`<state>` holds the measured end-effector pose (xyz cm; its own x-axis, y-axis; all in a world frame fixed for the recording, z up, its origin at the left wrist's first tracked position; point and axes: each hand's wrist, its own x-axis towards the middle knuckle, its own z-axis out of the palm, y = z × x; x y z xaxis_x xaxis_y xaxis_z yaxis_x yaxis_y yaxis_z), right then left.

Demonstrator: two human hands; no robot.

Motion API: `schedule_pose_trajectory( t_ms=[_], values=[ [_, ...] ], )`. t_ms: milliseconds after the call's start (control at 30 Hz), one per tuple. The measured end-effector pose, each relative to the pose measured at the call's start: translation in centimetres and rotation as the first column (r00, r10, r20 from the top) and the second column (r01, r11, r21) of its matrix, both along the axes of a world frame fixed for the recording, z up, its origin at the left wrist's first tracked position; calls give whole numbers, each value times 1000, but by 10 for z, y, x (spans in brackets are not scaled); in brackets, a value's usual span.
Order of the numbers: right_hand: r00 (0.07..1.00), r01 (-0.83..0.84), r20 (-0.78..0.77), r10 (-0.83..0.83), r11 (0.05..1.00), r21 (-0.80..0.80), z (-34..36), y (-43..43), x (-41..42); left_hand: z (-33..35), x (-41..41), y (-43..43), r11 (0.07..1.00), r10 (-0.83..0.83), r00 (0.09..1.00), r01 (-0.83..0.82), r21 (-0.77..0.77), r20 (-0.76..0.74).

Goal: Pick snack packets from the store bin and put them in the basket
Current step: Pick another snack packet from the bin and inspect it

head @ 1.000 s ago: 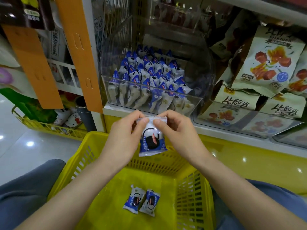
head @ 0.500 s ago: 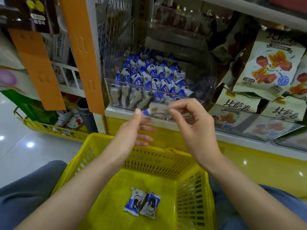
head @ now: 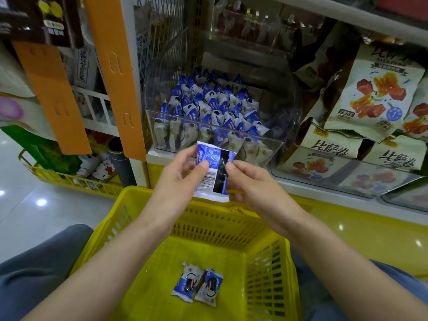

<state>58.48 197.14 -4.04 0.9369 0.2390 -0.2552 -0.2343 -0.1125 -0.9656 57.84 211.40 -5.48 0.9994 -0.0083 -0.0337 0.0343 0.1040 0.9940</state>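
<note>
Snack packet (head: 212, 174), blue and white, is held up between your two hands, above the far rim of the yellow basket (head: 129, 200) and just in front of the clear store bin (head: 275, 144). Its back side, with the barcode, is turned toward you, and it hangs roughly upright. Your left hand (head: 178, 179) pinches it, thumb pressed on the barcode panel and fingers curled behind the left edge. Your right hand (head: 252, 188) pinches the right edge, thumb tip against the dark seam strip.

More packets of the same kind (head: 208, 105) stand packed in rows inside the bin on the shelf (head: 324, 188). On the basket floor, two packets lie side by side, touching, printed faces up: the left one (head: 186, 283) and the right one (head: 209, 286). The basket sits between your knees. To the right of the bin, large pale bags (head: 370, 93) printed with red pieces lean stacked on the shelf.
</note>
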Motion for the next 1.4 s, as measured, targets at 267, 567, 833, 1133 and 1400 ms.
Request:
schedule_pose_trajectory(
  t_ms=[267,567,833,1133,1400],
  values=[
    [996,84,16,-86,993,88,-10,7,0,-16,-5,-4,865,-39,963,-101,492,266],
    [995,41,91,-47,997,67,-13,8,-1,-18,-4,2,793,-100,952,-99,602,288],
    [981,-43,186,44,999,-10,-21,14,-3,-15,1,11,673,-45,925,-251,695,378],
    [943,-88,312,118,990,-108,-18,12,-1,-7,9,8,996,40,995,-32,88,-91],
    [914,99,405,23,956,-278,-17,17,0,-3,-3,1,999,5,995,-1,32,-96]
  ],
)
